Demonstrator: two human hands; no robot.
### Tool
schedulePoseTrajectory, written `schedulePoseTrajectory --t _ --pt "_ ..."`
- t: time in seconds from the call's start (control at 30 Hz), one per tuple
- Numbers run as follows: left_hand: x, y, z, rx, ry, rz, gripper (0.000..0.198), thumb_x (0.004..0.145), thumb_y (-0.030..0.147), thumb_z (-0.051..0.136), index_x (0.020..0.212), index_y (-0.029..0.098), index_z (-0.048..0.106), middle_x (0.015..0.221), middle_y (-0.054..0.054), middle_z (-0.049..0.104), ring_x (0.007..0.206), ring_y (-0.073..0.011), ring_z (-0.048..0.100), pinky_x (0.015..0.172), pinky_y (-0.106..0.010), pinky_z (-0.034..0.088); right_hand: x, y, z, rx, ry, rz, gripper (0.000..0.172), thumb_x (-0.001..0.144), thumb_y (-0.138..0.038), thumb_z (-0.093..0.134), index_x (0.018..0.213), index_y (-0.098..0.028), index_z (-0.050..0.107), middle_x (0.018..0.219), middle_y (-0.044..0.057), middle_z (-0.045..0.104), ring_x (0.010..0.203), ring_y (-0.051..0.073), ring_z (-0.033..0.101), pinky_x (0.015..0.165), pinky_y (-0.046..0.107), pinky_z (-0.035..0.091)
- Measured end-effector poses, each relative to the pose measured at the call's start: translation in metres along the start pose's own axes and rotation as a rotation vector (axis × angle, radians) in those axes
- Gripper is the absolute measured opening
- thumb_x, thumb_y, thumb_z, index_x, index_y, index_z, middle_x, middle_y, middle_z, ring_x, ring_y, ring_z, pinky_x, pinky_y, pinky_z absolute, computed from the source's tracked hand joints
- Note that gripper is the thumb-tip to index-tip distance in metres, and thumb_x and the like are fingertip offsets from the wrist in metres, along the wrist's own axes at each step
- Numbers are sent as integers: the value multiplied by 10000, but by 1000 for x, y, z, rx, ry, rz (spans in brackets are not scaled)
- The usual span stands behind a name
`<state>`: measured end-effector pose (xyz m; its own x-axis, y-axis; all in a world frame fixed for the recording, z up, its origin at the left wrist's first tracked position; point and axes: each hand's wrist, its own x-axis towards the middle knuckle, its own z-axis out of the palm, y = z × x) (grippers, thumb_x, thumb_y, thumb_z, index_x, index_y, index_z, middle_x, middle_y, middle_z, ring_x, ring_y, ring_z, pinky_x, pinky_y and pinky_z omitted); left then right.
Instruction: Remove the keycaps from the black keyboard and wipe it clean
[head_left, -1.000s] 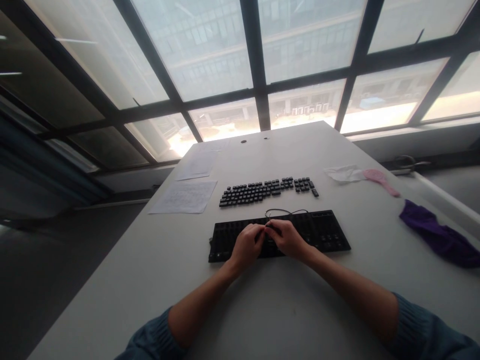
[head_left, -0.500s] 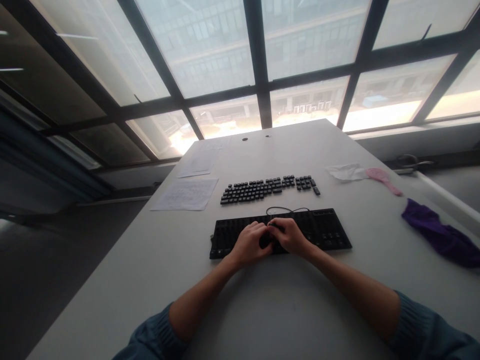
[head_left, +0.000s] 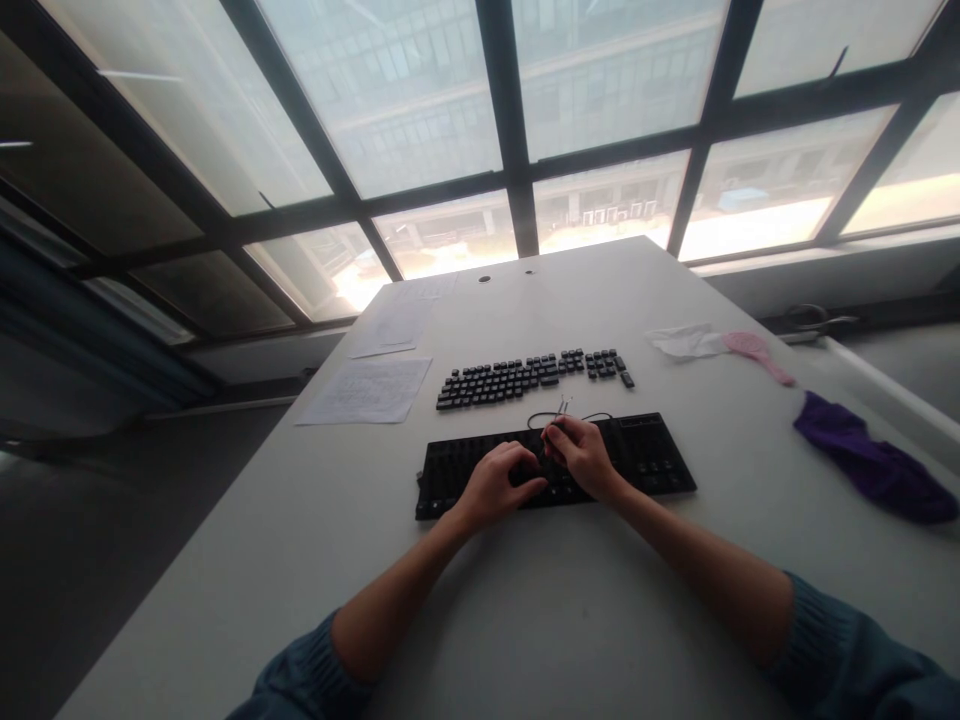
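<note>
Both hands are parked on the flat black plastic keyboard (head_left: 645, 462), which sits square on the white bench (head_left: 562, 610) right in front of the person. The right hand (head_left: 585, 457) has its fingers pinched shut on a thin metal wire tool (head_left: 561, 407) that pokes up past the keyboard's far edge, next to a looped black cable (head_left: 534, 419). The left hand (head_left: 493, 487) lies on the middle of the board with its fingers curled toward the right one; honestly can't tell if it's pinching anything or just resting.

Just behind the keyboard are loose black keycaps (head_left: 525, 378) laid out in rows.

Handling-wise, I'd guess the thin metal wire tool is light and springy, so it's best pinched low on the stem like it is now. The keyboard looks stiff and light, so it probably slides unless a palm holds it down.

Off to the left are printed paper sheets (head_left: 367, 390). To the right there's a crumpled white tissue (head_left: 686, 342), a pink plastic brush (head_left: 754, 352) and a purple cloth (head_left: 862, 457).
</note>
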<state>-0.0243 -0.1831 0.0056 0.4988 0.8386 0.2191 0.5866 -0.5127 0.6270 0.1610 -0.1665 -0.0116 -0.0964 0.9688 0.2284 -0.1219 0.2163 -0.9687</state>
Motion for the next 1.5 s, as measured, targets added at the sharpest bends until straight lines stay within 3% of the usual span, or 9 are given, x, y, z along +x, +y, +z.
schedulePoseTrajectory --t 0.1,0.23,0.4,0.73,0.93,1.07,1.27,1.4,1.5 --pt "0 2 -1 -91 51 -12 113 910 184 523 877 189 631 874 -40 637 842 -179 595 799 -310 473 -3 -1 2 -155 -115 -68 282 918 -369 584 728 -165 627 607 -1 602 547 122 509 533 237 400" --pt "-1 -1 0 -92 72 -20 168 817 69 490 812 186 612 803 -22 603 782 -171 575 740 -291 467 -6 -4 4 -295 -240 -157 292 921 -333 585 680 -170 605 609 -11 577 591 129 502 575 242 391" --pt "-1 -4 2 -103 87 -29 259 732 7 466 826 186 627 843 -30 629 820 -179 593 768 -300 472 -7 -6 3 -268 -171 -199 250 949 -309 532 765 -172 632 685 7 614 643 147 549 637 261 427" --pt "-1 -3 2 -31 55 3 166 754 66 497 798 190 599 833 -49 618 840 -209 572 770 -331 470 -7 -3 5 -398 -317 -285 243 933 -259 547 714 -184 620 672 12 618 618 152 526 605 262 406" --pt "-1 2 -3 126 -79 107 87 720 141 606 769 205 575 792 -28 591 791 -204 528 771 -340 443 -13 -7 2 -414 -487 -453 123 903 -215 591 863 -221 707 862 67 709 789 209 626 763 312 466" --pt "0 3 -3 158 -90 125 126 709 158 667 804 203 599 834 -34 609 814 -209 532 776 -339 438 -15 -5 1 -422 -404 -431 157 928 -223 556 847 -206 689 803 64 685 742 201 611 721 309 462" --pt "0 -4 5 133 -39 96 147 878 333 657 823 200 628 851 -52 647 854 -220 560 797 -352 447 -13 -5 2 -394 -328 -345 221 936 -242 554 735 -187 626 695 31 625 658 171 567 651 285 433" --pt "-2 -7 8 152 -22 91 131 904 325 634 877 197 638 882 -61 650 891 -227 572 822 -360 461 -12 -5 2 -348 -302 -305 201 927 -264 575 761 -179 650 731 37 659 677 173 599 668 286 450" --pt "-4 -7 8 121 7 58 101 911 286 619 952 194 634 941 -59 637 902 -209 578 819 -337 474 -10 -4 1 -249 -209 -238 183 931 -275 562 818 -175 665 717 27 657 661 164 604 661 278 466"
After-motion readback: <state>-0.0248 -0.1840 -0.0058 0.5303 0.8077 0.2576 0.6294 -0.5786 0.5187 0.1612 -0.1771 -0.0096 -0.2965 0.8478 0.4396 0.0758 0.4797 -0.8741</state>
